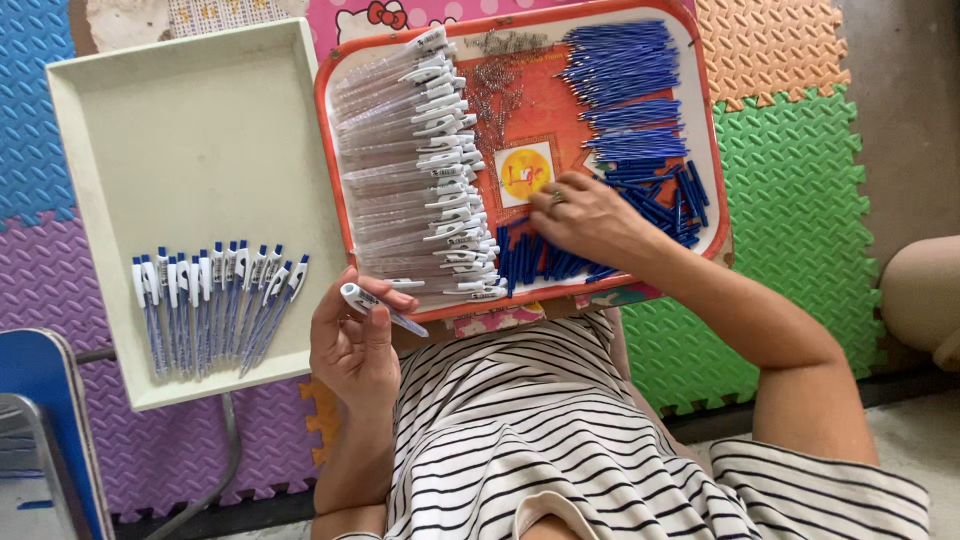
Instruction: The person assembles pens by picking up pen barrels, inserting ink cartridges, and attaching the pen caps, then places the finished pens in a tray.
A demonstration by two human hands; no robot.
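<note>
"Orange tray sits in the upper middle of the frame, right? What is on it?"

"Yes; clear pen tubes with white clips lie in a long stack on its left side; blue pen parts are piled on its right side and along its bottom edge; little metal springs lie between them, near the top."

"Where are the hands?"

"Left hand is at the lower middle, just under the orange tray; its fingers are closed around one pen, which is tilted; right hand lies on the blue parts at the middle of the tray; its fingertips are bent down onto them; I cannot tell if it has pinched one."

"And on the left?"

"Cream tray fills the upper left; finished pens lie side by side in a row near its bottom edge; foam mats of many colours cover the floor."
</note>
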